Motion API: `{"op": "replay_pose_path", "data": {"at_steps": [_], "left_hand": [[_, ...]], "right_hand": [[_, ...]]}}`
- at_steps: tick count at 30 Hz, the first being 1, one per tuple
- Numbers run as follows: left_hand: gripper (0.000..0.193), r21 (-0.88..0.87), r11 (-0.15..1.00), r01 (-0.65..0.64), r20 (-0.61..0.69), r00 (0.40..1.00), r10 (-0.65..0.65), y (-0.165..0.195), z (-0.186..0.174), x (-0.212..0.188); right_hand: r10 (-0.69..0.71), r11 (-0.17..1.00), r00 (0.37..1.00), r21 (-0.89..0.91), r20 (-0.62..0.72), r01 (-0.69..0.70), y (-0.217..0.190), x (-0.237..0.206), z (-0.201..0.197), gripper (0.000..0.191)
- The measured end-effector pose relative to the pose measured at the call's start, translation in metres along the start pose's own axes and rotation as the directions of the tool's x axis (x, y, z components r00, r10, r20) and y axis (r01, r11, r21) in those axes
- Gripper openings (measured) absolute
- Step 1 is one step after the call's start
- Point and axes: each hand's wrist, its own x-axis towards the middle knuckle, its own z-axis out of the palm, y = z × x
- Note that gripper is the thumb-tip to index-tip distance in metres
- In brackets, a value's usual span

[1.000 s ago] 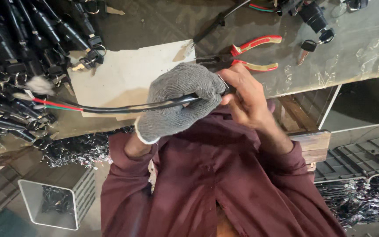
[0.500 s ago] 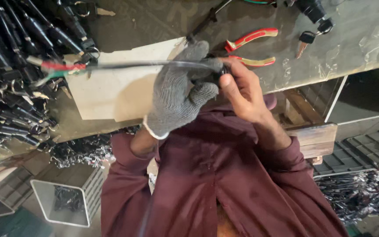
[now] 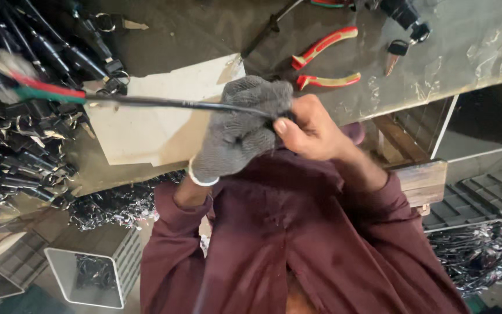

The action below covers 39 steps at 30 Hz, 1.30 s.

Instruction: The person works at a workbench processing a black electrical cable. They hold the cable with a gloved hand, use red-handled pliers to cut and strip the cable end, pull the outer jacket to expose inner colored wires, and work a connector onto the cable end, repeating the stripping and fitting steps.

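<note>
The gloved left hand (image 3: 236, 131) and bare right hand (image 3: 309, 128) both grip the black cable (image 3: 164, 103), fingers closed. Since earlier, its red-green end (image 3: 47, 92) has swung higher over the desk (image 3: 448, 52)

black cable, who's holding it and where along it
Both hands: the gloved left hand and bare right hand grip the black cable at one end.

Your left hand (image 3: 236, 131) wears a grey knit glove with a pale cuff; your right hand (image 3: 312, 128) is bare. Beside the glove's cuff begin your dark maroon sleeves (image 3: 172, 232).
</note>
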Motion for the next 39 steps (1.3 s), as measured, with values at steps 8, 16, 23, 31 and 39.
{"op": "replay_pose_path", "data": {"at_steps": [8,16,23,31,39], "left_hand": [[0.020,-0.167,0.981,0.100,0.116,0.990,-0.081,0.006,0.004,0.000],[0.044,-0.385,0.910,0.154,-0.147,0.963,-0.226,-0.003,0.017,0.004],[0.040,-0.659,0.727,0.195,-0.276,0.836,-0.474,-0.015,0.018,-0.013],[0.034,-0.610,0.701,0.368,0.028,0.895,-0.445,0.013,0.020,-0.021],[0.054,-0.876,0.420,0.237,-0.111,0.748,-0.654,0.022,0.051,-0.007]], "right_hand": [[-0.060,0.872,0.995,0.490,0.077,0.014,0.031,-0.018,0.008,0.060],[-0.338,0.939,0.857,-0.082,-0.388,0.334,-0.031,0.027,0.016,0.085],[-0.365,0.099,0.922,-0.990,-0.131,-0.102,-0.011,-0.006,-0.054,0.068],[-0.260,0.812,0.914,-0.583,-0.310,0.033,-0.015,-0.010,-0.047,0.038],[-0.453,0.505,0.884,-0.851,-0.117,0.145,-0.031,0.008,-0.035,0.033]]}}
